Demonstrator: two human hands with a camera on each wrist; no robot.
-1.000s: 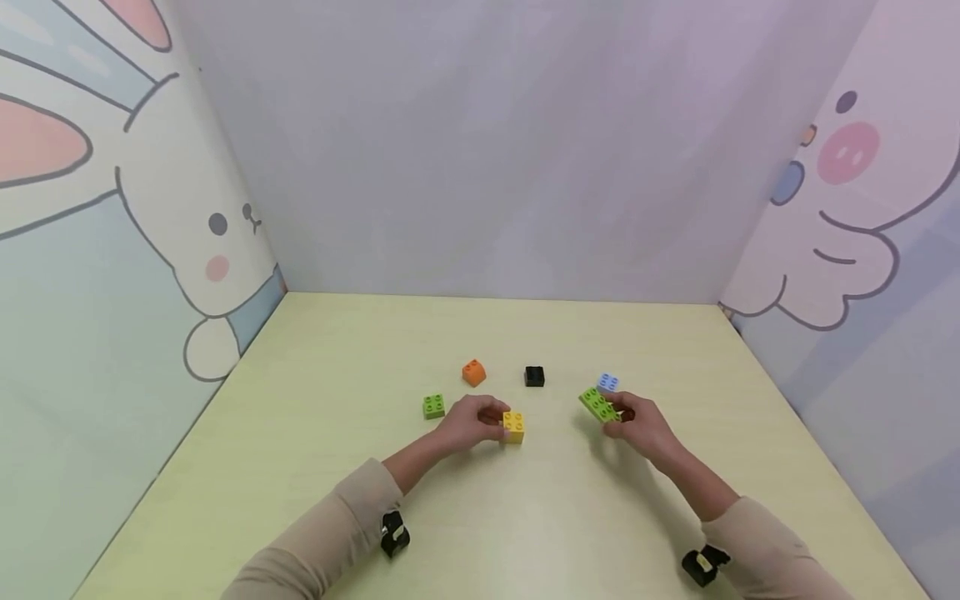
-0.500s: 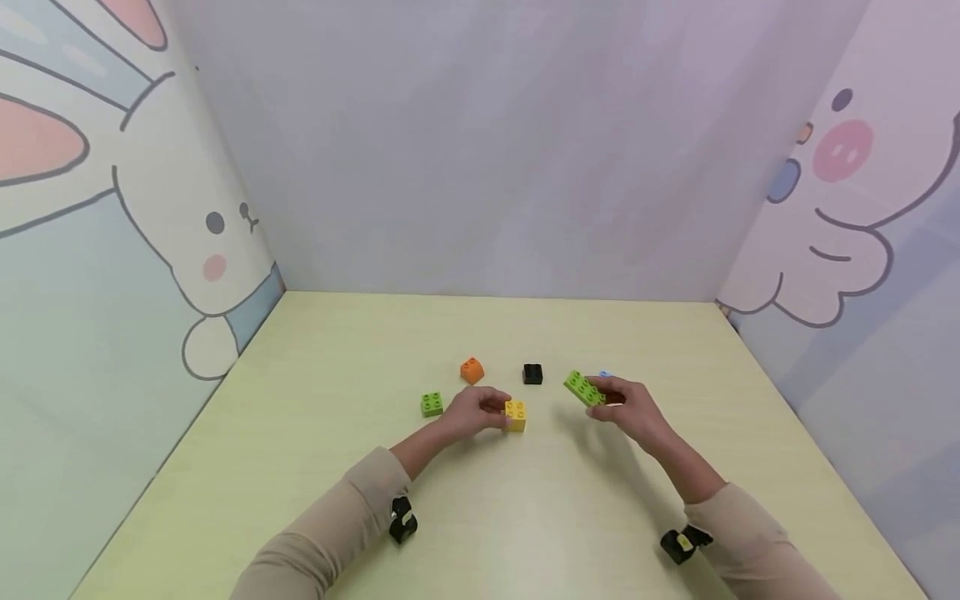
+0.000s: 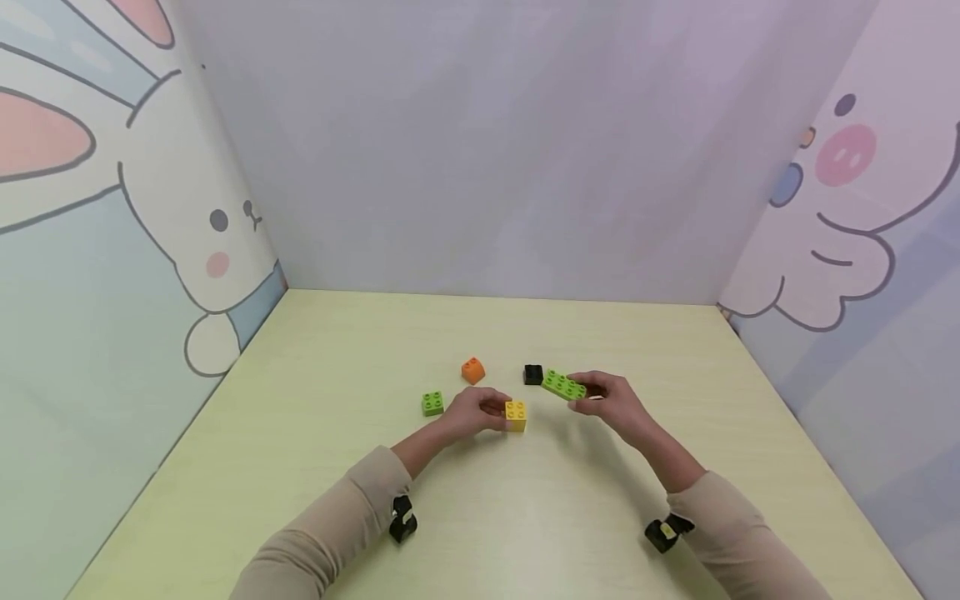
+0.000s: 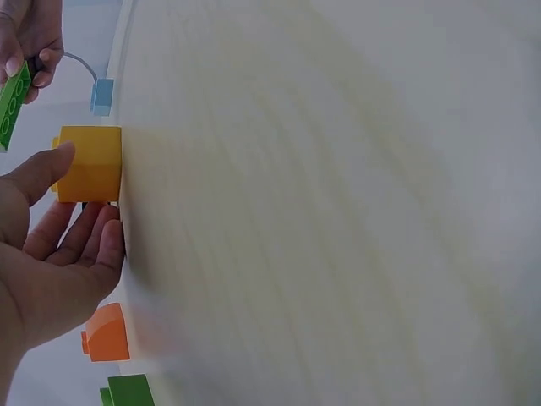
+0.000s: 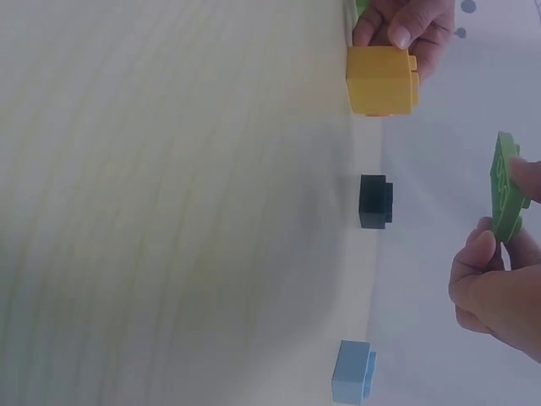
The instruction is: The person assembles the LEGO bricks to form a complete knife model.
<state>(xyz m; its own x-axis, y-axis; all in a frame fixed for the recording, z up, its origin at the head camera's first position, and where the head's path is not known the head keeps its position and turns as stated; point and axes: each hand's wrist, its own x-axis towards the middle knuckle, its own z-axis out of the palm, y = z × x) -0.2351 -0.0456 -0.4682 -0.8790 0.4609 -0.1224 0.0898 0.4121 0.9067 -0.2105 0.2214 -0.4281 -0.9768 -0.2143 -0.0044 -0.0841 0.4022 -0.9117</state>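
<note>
My left hand [image 3: 471, 413] pinches a yellow toy brick [image 3: 515, 417] between thumb and fingers, studs up, low at the tabletop. In the left wrist view the thumb lies on one side of this yellow brick [image 4: 90, 164]. To the right, my right hand [image 3: 617, 407] grips a thin, long light-green studded plate [image 3: 564, 385] by its right end. This plate is held above the table, tilted, with its far end near the black brick [image 3: 533, 375]. In the right wrist view the plate's [image 5: 505, 190] hollow underside shows between thumb and fingers.
An orange sloped brick [image 3: 472, 370] and a small green brick [image 3: 432, 403] sit left of the black one. A light-blue brick [image 5: 351, 372] appears in the wrist views; the right hand hides it from the head view. Walls with cartoon animals [image 3: 217, 242] border the pale table [image 3: 360, 333].
My right hand has carried the green plate left and slightly away from me, toward the yellow brick and black brick. The left hand has shifted the yellow brick slightly forward, then kept still.
</note>
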